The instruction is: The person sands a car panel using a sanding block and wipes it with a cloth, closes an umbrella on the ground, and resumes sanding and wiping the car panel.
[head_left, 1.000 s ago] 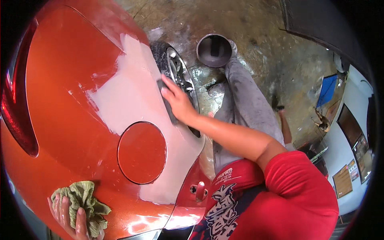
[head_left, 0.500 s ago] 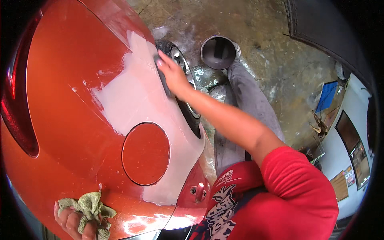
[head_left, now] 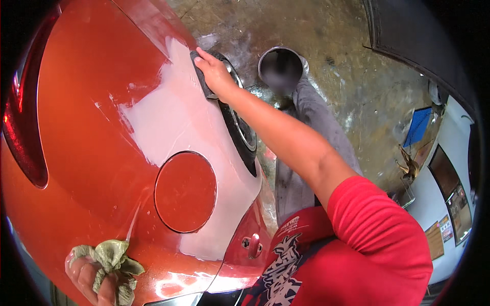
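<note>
Stained concrete floor point(head_left: 357, 86) lies beyond an orange car panel point(head_left: 76, 127) with a dull sanded patch point(head_left: 173, 122) around its round fuel door point(head_left: 185, 191). At lower left the left hand point(head_left: 94, 283) has its fingers curled shut on a crumpled green rag point(head_left: 109, 260) against the panel, while the right hand point(head_left: 217, 74) presses a dark sanding block point(head_left: 201, 71), fingers wrapped over it, at the patch's upper edge by the wheel point(head_left: 237, 127). Pushed further, the block could slip off that edge and scuff untouched paint.

Far off at the right edge, flat things hang on a white wall point(head_left: 462, 132) — a dark framed sign point(head_left: 449, 179) and a small orange-brown sign point(head_left: 435, 239) below it. A blue square sheet point(head_left: 417, 125) sits just above them — its writing is too small to see.
</note>
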### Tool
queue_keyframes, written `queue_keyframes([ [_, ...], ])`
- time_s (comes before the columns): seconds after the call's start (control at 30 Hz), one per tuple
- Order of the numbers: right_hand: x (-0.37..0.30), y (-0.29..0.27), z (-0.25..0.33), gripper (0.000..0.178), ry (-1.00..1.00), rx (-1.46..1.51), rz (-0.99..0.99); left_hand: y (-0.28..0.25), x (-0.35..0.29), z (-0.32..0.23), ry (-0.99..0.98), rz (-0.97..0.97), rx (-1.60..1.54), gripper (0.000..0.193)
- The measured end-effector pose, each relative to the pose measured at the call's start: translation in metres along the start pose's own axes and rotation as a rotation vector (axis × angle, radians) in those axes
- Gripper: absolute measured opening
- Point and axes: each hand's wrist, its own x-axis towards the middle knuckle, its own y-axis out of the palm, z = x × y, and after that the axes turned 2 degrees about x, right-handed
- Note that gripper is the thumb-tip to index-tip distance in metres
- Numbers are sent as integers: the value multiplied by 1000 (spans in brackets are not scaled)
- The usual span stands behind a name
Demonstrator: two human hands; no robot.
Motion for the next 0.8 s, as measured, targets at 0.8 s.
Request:
queue_keyframes([
  [0.8, -4, -3, -2, 51, -57, -3, -59, -6, 10, 1, 7, 145, 24, 35],
])
